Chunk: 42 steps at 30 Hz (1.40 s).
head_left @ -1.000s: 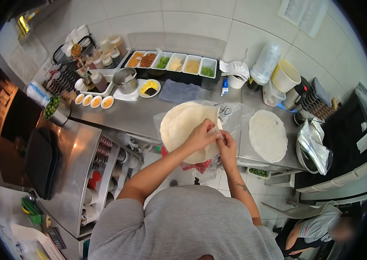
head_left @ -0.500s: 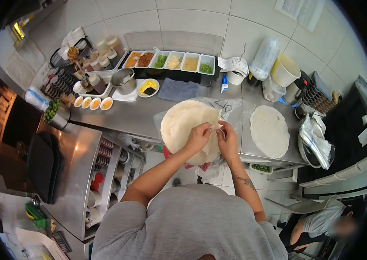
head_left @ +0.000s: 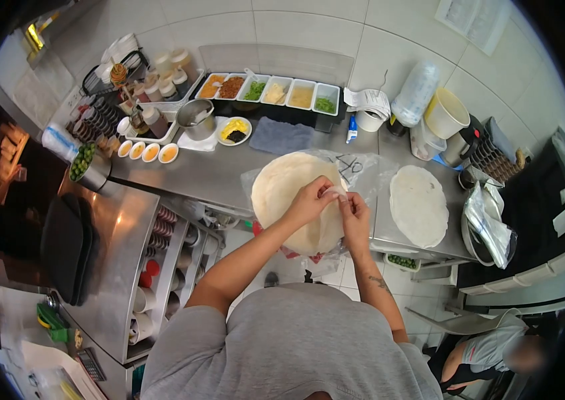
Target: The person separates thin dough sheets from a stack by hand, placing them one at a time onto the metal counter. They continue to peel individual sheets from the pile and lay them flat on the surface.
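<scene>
A stack of pale round tortillas [head_left: 282, 193] lies on a clear plastic bag [head_left: 369, 175] at the front edge of the steel counter [head_left: 209, 175]. My left hand [head_left: 310, 200] and my right hand [head_left: 356, 215] meet at the stack's right edge. Both pinch the rim of the top tortilla, which is lifted and curled there. A single tortilla [head_left: 419, 205] lies flat on the counter to the right.
Along the back wall sits a row of filling tubs [head_left: 269, 92], with sauce cups [head_left: 146, 152], a metal pot [head_left: 196, 120], a grey cloth [head_left: 281, 137] and buckets [head_left: 444, 113]. Foil-lined pan [head_left: 489, 223] at right. Another person crouches at lower right [head_left: 489, 357].
Both hands have shifted slightly up along the stack's right edge, and the top tortilla's rim is now lifted and curled between the fingers.
</scene>
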Available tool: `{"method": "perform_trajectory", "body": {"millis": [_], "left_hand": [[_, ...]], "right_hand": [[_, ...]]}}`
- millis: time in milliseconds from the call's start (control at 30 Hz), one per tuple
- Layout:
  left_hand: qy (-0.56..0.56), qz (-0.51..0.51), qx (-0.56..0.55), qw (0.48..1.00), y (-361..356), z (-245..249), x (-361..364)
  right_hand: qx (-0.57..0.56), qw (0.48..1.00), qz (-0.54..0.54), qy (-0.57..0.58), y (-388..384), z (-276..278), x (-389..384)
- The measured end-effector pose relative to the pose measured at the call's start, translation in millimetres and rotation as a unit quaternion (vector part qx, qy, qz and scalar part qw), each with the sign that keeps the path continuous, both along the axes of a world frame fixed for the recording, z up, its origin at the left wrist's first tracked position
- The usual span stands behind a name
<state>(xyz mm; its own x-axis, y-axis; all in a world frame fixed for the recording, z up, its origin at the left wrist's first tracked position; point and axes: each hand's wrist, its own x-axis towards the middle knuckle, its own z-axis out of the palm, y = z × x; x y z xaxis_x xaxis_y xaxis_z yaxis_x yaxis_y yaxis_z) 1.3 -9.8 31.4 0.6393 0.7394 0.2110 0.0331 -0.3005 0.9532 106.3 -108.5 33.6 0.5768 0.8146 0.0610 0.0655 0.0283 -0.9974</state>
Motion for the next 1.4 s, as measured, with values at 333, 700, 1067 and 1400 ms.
{"method": "perform_trajectory", "body": {"millis": [333, 700, 1067, 1400], "left_hand": [[0.034, 0.048, 0.012, 0.998, -5.7, -4.4, 1.6], [0.04, 0.068, 0.004, 0.997, -0.3, -12.9, -4.0], [-0.01, 0.037, 0.038, 0.999, 9.5, 3.0, 1.0], [0.022, 0.107, -0.003, 0.994, 0.5, -21.2, 1.8]], "right_hand": [[-0.01, 0.996, -0.048, 0.078, -1.5, -12.5, 12.2], [-0.021, 0.992, -0.067, -0.109, 13.2, -13.9, 20.1], [-0.053, 0.991, 0.001, -0.123, 12.3, -0.7, 9.7], [-0.015, 0.994, -0.039, -0.1, 13.2, -7.9, 11.0]]}}
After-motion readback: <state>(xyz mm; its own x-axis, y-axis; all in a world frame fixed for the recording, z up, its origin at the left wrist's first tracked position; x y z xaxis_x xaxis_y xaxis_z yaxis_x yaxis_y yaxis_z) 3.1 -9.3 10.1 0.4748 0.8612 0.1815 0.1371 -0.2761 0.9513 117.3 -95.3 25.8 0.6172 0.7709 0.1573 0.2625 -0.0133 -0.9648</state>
